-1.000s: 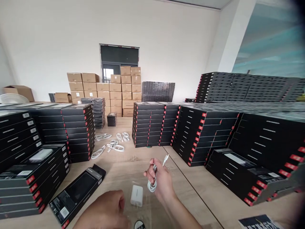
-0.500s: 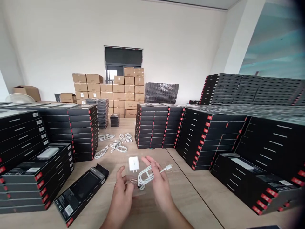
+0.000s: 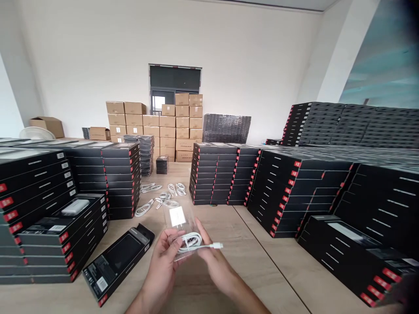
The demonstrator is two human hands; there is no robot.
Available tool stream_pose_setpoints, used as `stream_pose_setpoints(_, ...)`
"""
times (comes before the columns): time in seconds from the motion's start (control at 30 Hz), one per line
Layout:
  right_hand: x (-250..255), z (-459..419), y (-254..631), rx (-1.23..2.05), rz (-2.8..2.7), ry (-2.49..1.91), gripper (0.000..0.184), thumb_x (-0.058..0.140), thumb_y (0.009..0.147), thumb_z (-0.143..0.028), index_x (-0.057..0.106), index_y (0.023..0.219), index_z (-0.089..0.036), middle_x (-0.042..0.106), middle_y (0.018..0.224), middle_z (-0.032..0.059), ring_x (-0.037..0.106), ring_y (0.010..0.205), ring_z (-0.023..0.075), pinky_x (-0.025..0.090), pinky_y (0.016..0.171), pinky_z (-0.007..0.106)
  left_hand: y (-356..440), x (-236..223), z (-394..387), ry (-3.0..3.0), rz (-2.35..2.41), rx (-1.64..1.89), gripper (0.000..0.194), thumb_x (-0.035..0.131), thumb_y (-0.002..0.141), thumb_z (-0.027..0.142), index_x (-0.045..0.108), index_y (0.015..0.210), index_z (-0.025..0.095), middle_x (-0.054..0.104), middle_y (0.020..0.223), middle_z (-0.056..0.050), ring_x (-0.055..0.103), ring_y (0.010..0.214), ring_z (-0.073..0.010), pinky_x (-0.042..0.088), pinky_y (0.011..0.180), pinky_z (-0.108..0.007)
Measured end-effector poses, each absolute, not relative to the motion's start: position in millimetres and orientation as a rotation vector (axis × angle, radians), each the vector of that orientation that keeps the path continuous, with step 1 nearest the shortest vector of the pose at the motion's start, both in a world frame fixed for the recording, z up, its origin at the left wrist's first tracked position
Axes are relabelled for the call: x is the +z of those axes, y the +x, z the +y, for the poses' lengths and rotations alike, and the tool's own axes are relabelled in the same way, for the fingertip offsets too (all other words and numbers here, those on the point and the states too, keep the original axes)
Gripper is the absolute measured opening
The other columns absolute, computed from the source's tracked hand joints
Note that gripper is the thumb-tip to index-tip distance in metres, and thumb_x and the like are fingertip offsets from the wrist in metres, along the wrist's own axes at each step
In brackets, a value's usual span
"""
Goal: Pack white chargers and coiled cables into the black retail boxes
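A clear plastic tray (image 3: 190,222) is tilted up between my hands, with a white charger plug (image 3: 177,216) in its upper part. Over its lower part lies a coiled white USB cable (image 3: 193,240), its connector end sticking out to the right across my right hand. My left hand (image 3: 165,253) is closed on the tray's left side, thumb pressing on the coil. Around the right edge, my right hand (image 3: 214,259) cups the tray beside the cable, index finger pointing up; its thumb is partly hidden. An opened black box (image 3: 118,261) lies left of my hands.
Several coiled white cables (image 3: 144,208) lie ahead on the wooden table (image 3: 242,270). Stacks of black boxes with red corners stand left (image 3: 121,183) and right (image 3: 275,192). A white device (image 3: 76,206) rests on a low left stack. Brown cartons (image 3: 167,131) are piled behind.
The cable has moved from my right hand's grip above the tray down onto its lower part. My left thumb now presses on it, and the tray is tilted up more. The view has shifted slightly left.
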State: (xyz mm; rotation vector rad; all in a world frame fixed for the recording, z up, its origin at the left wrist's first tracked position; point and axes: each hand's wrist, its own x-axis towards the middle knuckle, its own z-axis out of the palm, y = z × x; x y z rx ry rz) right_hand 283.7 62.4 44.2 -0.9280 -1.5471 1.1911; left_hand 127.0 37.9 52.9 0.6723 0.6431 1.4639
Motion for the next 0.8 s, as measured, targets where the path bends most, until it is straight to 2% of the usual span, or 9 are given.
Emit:
stream_pose_setpoints(0.1,50.3,67.4,293.5,1.427,-1.378,-0.805,0.058,0.055,0.083,-0.052,0.053,0.134,-0.024,0.065,0.125,0.0101,0.058,0.114,0.03,0.043,0.097,0.046,121.7,55.0,40.1,0.684,0.604,1.452,0.031,0.079,0.069,0.033,0.062,0.09,0.02,0.069,0.104,-0.005,0.066,0.092,-0.0214,0.055,0.076,-0.035)
stream_pose_setpoints(0.17,54.7,67.9,296.4,1.462,-1.31,-0.823,0.055,0.06,0.082,-0.053,0.058,0.128,-0.023,0.069,0.114,0.0106,0.063,0.102,0.0289,0.048,0.087,0.043,122.1,54.9,40.2,0.716,0.593,1.426,0.028,0.078,0.069,0.032,0.062,0.089,0.02,0.07,0.099,-0.004,0.067,0.088,-0.0201,0.054,0.075,-0.033)
stream_pose_setpoints(0.3,61.5,61.3,291.3,1.445,-1.327,-0.793,0.048,0.07,0.079,-0.043,0.062,0.122,-0.024,0.07,0.109,0.0083,0.063,0.098,0.0248,0.047,0.087,0.038,127.0,51.6,40.3,0.8,0.627,1.416,0.025,0.077,0.069,0.032,0.062,0.085,0.019,0.072,0.092,-0.004,0.066,0.081,-0.0182,0.051,0.073,-0.03)
stream_pose_setpoints(0.5,62.7,53.9,271.5,1.306,-1.306,-0.813,0.043,0.071,0.077,-0.045,0.067,0.112,-0.02,0.072,0.095,0.0075,0.063,0.088,0.0233,0.047,0.079,0.033,133.0,43.6,45.2,0.798,0.766,1.528,0.027,0.078,0.065,0.033,0.057,0.074,0.018,0.072,0.085,-0.003,0.063,0.069,-0.0155,0.048,0.065,-0.027)
stream_pose_setpoints(0.67,57.3,53.8,261.2,1.112,-1.277,-0.932,0.036,0.068,0.078,-0.039,0.066,0.107,-0.017,0.07,0.088,0.0062,0.06,0.079,0.0208,0.046,0.075,0.032,140.2,41.5,46.4,0.88,0.787,1.6,0.025,0.074,0.069,0.029,0.061,0.087,0.017,0.07,0.08,-0.001,0.063,0.074,-0.0158,0.048,0.071,-0.027)
stream_pose_setpoints(0.8,54.0,58.9,260.4,0.997,-1.246,-1.02,0.03,0.068,0.075,-0.033,0.068,0.1,-0.016,0.07,0.084,0.0053,0.059,0.078,0.0216,0.045,0.073,0.031,143.7,42.4,46.5,0.869,0.765,1.572,0.027,0.074,0.068,0.027,0.059,0.089,0.018,0.071,0.082,-0.002,0.065,0.074,-0.0169,0.049,0.07,-0.027)
